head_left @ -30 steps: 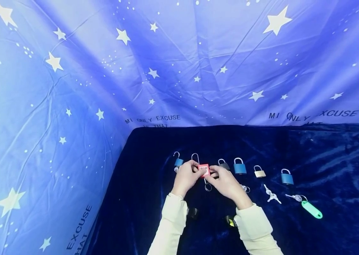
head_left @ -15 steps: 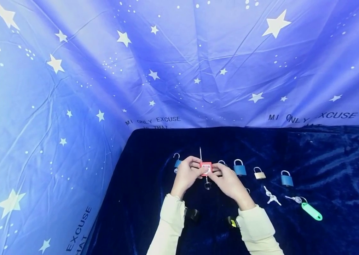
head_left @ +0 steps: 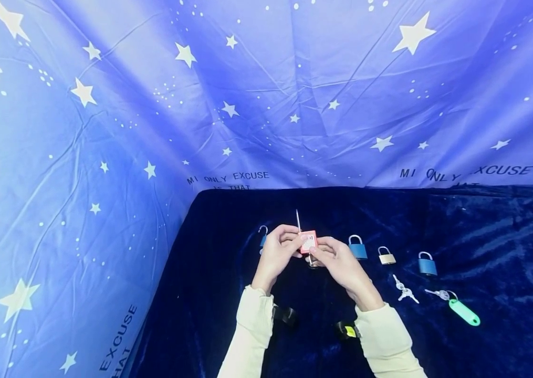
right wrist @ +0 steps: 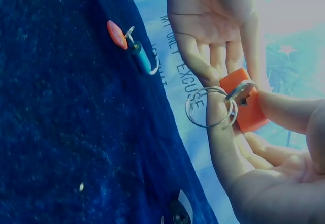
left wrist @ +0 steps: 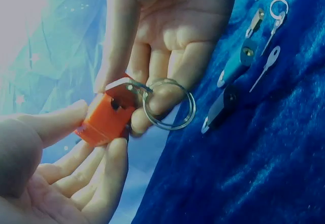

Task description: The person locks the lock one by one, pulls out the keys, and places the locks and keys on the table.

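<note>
Both hands hold a small red padlock [head_left: 308, 240] with a white label, raised over the dark blue cloth. My left hand [head_left: 277, 257] pinches its left side between thumb and fingers. On the opposite side, my right hand [head_left: 344, 265] grips it in the same way. Its thin metal shackle [head_left: 298, 220] points up from the left side, seen nearly edge-on. In the left wrist view a silver key [left wrist: 122, 89] sits at the keyhole in the padlock's underside, with a double metal ring [left wrist: 190, 115] hanging from it. The right hand's fingers lie behind the ring.
To the right stand a blue padlock [head_left: 357, 248], a brass padlock [head_left: 386, 256] and another blue padlock [head_left: 427, 264]. Loose keys [head_left: 405, 290] and a green key tag [head_left: 464, 313] lie nearer. An opened blue padlock [head_left: 263, 237] is partly behind the left hand. Starry curtains [head_left: 294, 147] enclose the table.
Both hands have lifted the red padlock slightly up and right. Its shackle has turned from a visible hook to edge-on. The grey padlock behind the right hand is now hidden.
</note>
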Tool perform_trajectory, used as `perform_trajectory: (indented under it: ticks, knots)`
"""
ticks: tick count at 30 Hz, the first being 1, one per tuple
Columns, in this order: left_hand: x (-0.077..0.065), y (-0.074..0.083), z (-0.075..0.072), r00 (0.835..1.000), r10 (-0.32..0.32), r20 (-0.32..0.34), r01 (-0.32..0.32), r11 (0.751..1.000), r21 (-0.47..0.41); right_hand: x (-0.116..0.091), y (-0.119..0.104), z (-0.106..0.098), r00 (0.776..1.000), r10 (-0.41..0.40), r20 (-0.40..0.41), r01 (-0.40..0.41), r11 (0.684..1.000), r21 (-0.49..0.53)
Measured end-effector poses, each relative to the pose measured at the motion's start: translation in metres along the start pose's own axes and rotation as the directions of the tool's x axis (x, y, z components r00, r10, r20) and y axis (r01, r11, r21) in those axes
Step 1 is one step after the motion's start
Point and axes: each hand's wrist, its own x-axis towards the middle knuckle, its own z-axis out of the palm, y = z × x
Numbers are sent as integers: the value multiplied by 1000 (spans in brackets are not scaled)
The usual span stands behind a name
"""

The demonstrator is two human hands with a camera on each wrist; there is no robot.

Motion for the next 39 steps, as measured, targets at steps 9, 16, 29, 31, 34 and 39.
perform_trajectory:
  ticks: [9,16,29,31,34,39]
  knots:
    - [-8,23,0,991,49,-121,-36,993,112,-1,-2,-3,1000,-22,17,22,1000,-18]
    - [-5,22,-1,982,149,-119,-139,986,88,-1,-1,-4,998,-29,60,31,999,-26]
    - [-3,19,-2,990,140,-13,-140,988,-70,-4,-3,-2,997,-9,82,13,999,-52]
    - [-2,15,-3,989,148,-1,-148,986,-74,-4,-4,-2,997,-3,81,6,999,-43]
    - [2,6,-4,987,162,2,-161,983,-89,-4,-3,-2,996,-6,84,8,1000,-23]
    - [6,-3,-4,982,190,-10,-190,975,-114,-5,-4,-3,996,-25,91,26,1000,-16]
